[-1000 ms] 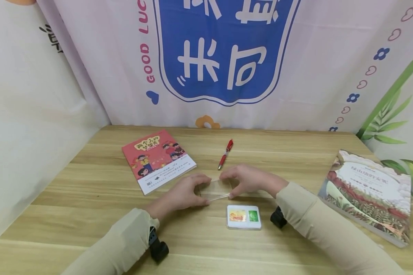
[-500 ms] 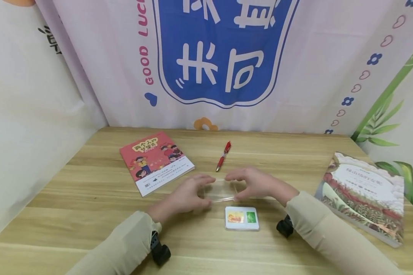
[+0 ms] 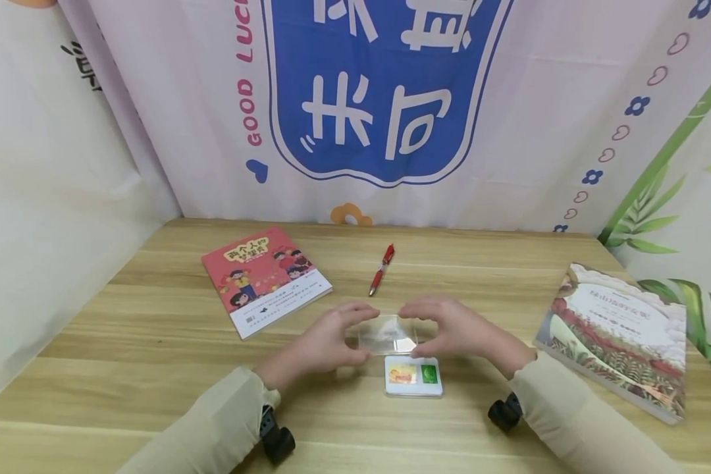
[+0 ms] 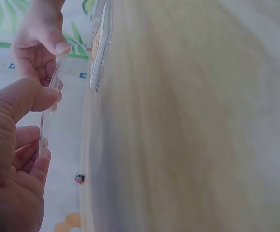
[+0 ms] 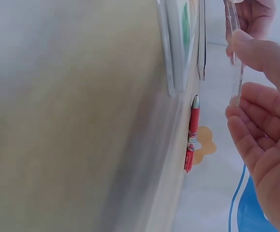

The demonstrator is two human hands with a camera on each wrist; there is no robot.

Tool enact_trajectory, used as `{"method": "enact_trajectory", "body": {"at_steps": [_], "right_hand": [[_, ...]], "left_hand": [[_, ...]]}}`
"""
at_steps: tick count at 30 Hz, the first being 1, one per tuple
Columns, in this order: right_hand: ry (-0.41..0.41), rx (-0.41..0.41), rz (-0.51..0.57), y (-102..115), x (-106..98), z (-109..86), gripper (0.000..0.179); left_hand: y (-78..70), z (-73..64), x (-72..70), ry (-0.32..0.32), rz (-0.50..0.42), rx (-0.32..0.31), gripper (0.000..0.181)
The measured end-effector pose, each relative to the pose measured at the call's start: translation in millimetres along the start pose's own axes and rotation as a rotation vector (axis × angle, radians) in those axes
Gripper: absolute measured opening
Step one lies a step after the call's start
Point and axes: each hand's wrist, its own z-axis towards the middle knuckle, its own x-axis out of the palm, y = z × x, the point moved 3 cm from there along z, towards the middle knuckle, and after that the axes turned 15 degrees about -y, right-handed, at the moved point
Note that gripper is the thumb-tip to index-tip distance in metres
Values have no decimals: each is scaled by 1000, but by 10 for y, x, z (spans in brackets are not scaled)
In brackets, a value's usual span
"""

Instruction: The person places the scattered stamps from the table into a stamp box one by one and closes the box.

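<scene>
A clear, flat plastic lid (image 3: 385, 334) is held level between both hands, raised off the table in the wrist views. My left hand (image 3: 326, 339) pinches its left end between thumb and fingers. At the opposite end, the right hand (image 3: 453, 329) grips it the same way. Just in front of the lid, nearer the person, a small white case (image 3: 415, 376) with a yellow-red picture and a green one lies in a clear tray on the wood. The lid's thin edge (image 4: 45, 121) shows in the left wrist view.
Behind the hands lies a red pen (image 3: 382, 270). A red picture book (image 3: 266, 280) is at the back left, and a thicker illustrated book (image 3: 616, 342) at the right. A printed curtain (image 3: 213, 131) hangs along the table's back edge.
Both hands have carried the clear lid slightly right and toward the person, bringing it close to the white case. The case, pen and books stay put while the head view shifts a little.
</scene>
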Motion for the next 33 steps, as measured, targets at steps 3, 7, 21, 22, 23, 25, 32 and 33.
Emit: {"method": "enact_trajectory", "body": {"at_steps": [3, 7, 21, 22, 23, 25, 32, 33], "right_hand": [[-39, -28, 12, 15, -20, -54, 57], [-77, -55, 25, 30, -33, -140, 56], [-137, -114, 14, 35, -69, -391, 53], [-139, -120, 12, 33, -65, -406, 53], [-140, -123, 12, 30, -61, -420, 54], [-134, -119, 9, 25, -54, -450, 55], [-109, -82, 14, 20, -40, -520, 56], [-103, -74, 15, 20, -38, -528, 56]], "left_hand": [[-21, -7, 7, 13, -13, -18, 67], [-52, -22, 30, 33, -9, -7, 67], [-199, -65, 167, 54, -9, 121, 63], [-206, -70, 178, 62, -4, 117, 63], [-211, -73, 190, 69, 2, 114, 64], [-226, -80, 211, 82, 15, 115, 65], [-265, -92, 282, 106, 63, 100, 63], [-265, -93, 292, 107, 63, 98, 63]]}}
